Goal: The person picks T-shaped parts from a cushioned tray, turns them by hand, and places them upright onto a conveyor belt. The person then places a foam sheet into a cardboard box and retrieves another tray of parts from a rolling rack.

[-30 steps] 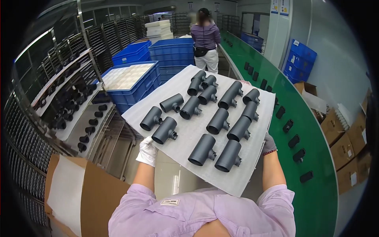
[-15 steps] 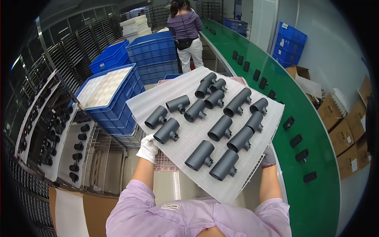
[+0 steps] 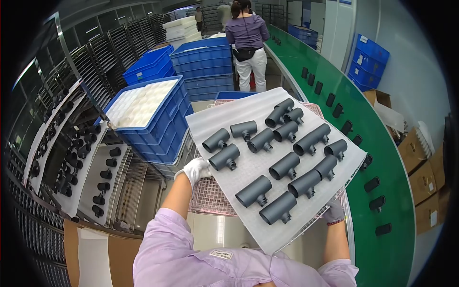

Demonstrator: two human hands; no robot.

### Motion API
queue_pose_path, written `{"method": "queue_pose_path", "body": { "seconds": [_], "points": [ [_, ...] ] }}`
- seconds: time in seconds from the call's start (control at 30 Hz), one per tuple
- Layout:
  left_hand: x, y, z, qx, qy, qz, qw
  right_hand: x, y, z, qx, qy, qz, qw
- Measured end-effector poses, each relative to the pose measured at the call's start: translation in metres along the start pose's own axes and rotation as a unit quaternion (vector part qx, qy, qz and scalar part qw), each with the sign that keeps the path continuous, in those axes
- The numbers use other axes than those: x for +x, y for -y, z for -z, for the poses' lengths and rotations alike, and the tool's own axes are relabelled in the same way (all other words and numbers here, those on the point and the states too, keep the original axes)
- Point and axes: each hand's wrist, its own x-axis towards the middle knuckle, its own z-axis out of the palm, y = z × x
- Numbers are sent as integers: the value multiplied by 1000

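Note:
A wire tray [image 3: 351,181] lined with a white foam sheet [image 3: 253,155] is held up in front of me, tilted. On the sheet lie several dark grey cylindrical housings [image 3: 253,191], each with a short side stub. My left hand [image 3: 196,170], in a white glove, grips the tray's left edge; its fingertips are partly hidden beneath it. My right hand [image 3: 334,212], in a greyish glove, holds the tray's right edge from below, with its fingers mostly covered. Below the tray is a stack of pinkish mesh trays [image 3: 215,198].
A green conveyor belt [image 3: 397,258] with spaced housings runs along the right. On the left stand a shelf rack [image 3: 98,119] of loaded trays and blue crates [image 3: 165,126]. A person in purple [image 3: 248,31] stands ahead. Cardboard boxes [image 3: 413,174] line the right wall.
The surroundings have shifted to the right in view. The tray has also moved right and slightly down, with both hands still on it. The person ahead stands more upright.

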Motion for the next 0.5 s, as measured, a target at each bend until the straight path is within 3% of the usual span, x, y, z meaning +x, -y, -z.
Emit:
{"method": "queue_pose_path", "body": {
  "seconds": [0.03, 0.07, 0.13, 0.17, 0.27, 0.33, 0.4, 0.47, 0.5],
  "points": [
    [6, -1, 16, 164, 2, 52, 985, -1, -8, 10, -103, 10, 39, 994],
    [3, -6, 10, 166, 2, 51, 985, -3, -13, 15, -205, 13, 79, 976],
    [3, -20, -3, 305, -99, 69, 945, -10, -12, 18, -212, -7, -22, 977],
    [2, -25, -6, 343, -101, 62, 932, -13, -9, 13, -214, -13, -55, 975],
    [6, -28, -4, 405, -109, 12, 908, -20, 4, -26, -278, 48, -58, 958],
    [10, -23, -4, 409, -135, -35, 902, -31, 23, -73, -35, -27, -297, 954],
    [14, -18, -6, 418, -183, -128, 880, -35, -2, -70, -52, -37, -315, 947],
    [1, -30, -22, 479, -195, -127, 847, -40, 0, -75, -25, -9, -417, 908],
    [17, -23, 3, 574, -210, -130, 781, -41, -5, -79, -25, -13, -417, 908]
  ]
}}
